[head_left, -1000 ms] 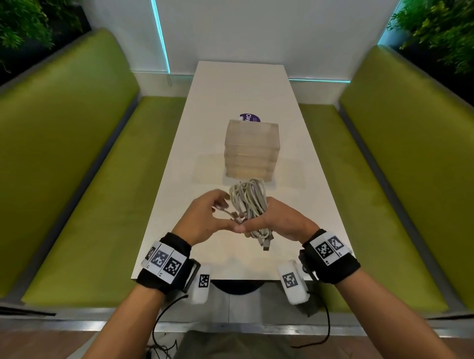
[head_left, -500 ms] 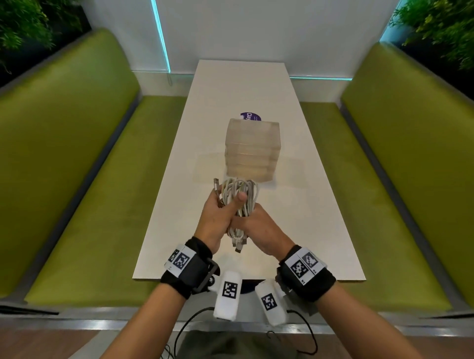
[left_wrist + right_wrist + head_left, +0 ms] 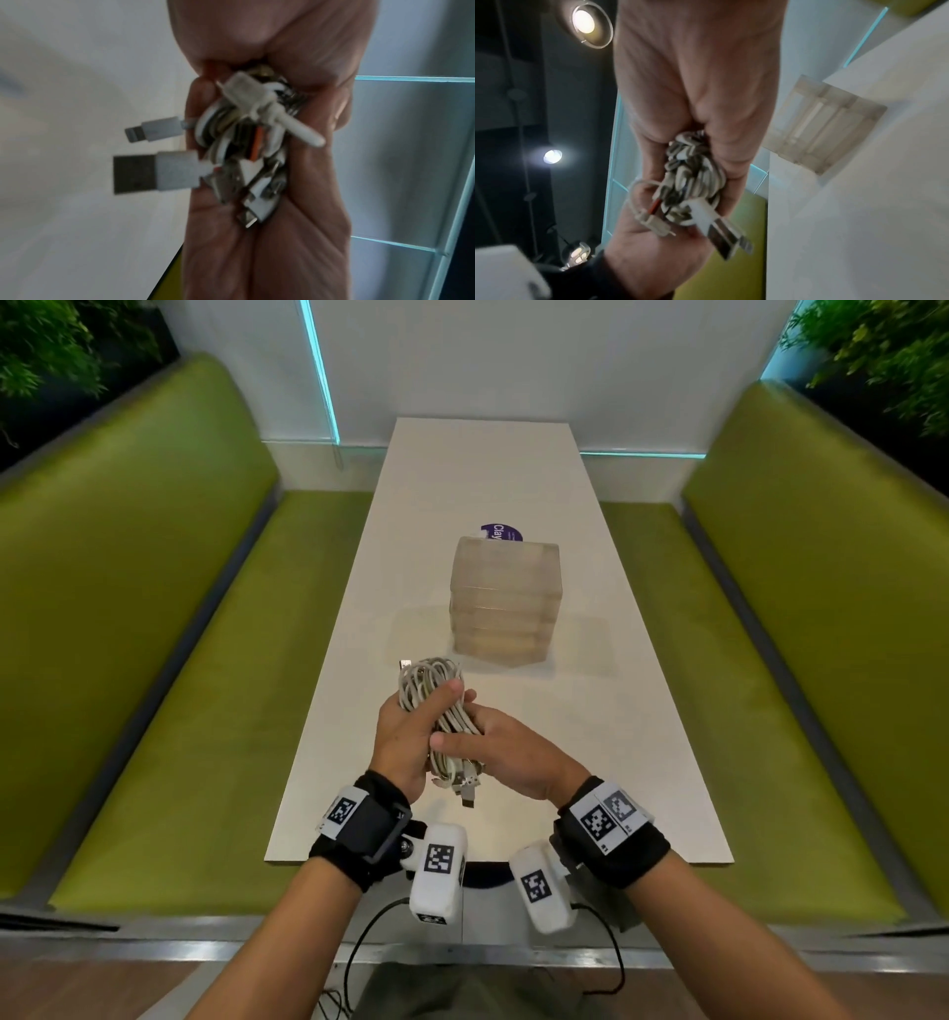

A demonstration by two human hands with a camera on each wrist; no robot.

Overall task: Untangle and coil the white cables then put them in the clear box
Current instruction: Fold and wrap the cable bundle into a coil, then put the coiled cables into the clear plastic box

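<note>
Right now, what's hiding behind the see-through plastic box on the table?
Behind the clear stacked plastic box on the white table, a round purple sticker peeks out. The box covers its near part, so the lettering is cut off.

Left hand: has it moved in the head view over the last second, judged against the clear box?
Yes. The left hand has turned and now grips the cable bundle with its thumb across the strands, closer to the clear box than a second ago.

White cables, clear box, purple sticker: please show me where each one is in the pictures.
white cables (image 3: 429, 683), head view, on the looped upper end above the thumb.
clear box (image 3: 506, 598), head view, on its near wall.
purple sticker (image 3: 502, 534), head view, on the part visible behind the box.
</note>
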